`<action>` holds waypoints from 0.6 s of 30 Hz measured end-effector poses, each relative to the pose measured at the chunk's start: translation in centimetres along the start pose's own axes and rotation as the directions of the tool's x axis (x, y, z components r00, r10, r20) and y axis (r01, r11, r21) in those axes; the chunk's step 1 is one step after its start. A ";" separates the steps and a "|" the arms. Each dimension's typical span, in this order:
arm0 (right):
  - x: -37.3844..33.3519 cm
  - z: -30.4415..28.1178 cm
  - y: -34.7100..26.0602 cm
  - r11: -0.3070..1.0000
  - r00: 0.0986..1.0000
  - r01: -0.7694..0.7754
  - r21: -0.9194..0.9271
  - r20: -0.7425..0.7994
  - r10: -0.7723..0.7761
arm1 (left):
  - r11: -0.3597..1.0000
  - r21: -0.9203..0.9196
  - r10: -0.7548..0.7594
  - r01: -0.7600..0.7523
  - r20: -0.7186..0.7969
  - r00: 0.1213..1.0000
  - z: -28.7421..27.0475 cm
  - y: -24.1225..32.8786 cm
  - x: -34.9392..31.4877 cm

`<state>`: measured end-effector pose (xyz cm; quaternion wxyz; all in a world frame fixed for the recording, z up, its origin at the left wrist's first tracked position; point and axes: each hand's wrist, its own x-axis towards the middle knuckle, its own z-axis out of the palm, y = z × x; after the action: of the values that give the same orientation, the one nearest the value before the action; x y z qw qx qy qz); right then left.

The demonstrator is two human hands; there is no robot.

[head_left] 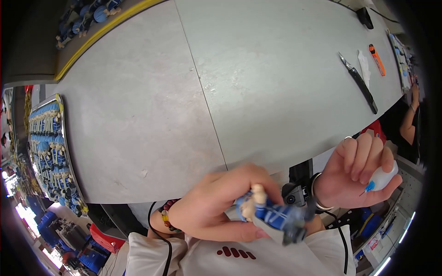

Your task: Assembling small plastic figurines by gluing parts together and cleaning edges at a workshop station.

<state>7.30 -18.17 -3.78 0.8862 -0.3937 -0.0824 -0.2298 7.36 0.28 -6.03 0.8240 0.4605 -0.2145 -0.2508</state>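
Observation:
My left hand is closed round a small figurine with blue clothes and a blue cap, tilted over on its side in front of my chest. Motion blurs its lower end. To the right, clear of the figurine, my right hand is wrapped round a small white squeeze bottle. A thin needle tip with a blue base points down and left from the bottle. Both hands are at the table's near edge.
On the grey table lie a black-handled craft knife, a white strip and an orange cutter. A metal-rimmed tray of similar figurines is at the left; more figurines sit far left. Another person's arm shows at right.

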 end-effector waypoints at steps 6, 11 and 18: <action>-0.3 0.1 0.4 1.000 1.000 0.006 0.000 -0.016 -0.006 | 0.985 -0.173 -0.030 -0.013 -0.245 0.969 0.7 -0.1 0.0; -0.1 0.0 0.1 1.000 1.000 -0.004 -0.003 -0.010 0.004 | 0.930 -0.336 -0.279 0.151 -0.377 0.883 1.6 1.0 0.0; -0.3 0.7 0.5 0.999 0.999 -0.028 -0.018 0.028 0.029 | 0.925 -0.330 0.109 -0.190 -0.249 0.962 -0.7 -1.0 -0.3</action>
<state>7.26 -17.26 -3.78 0.8847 -0.4058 -0.0874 -0.2121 7.36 0.45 -7.30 0.9287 0.3137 -0.1062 -0.1670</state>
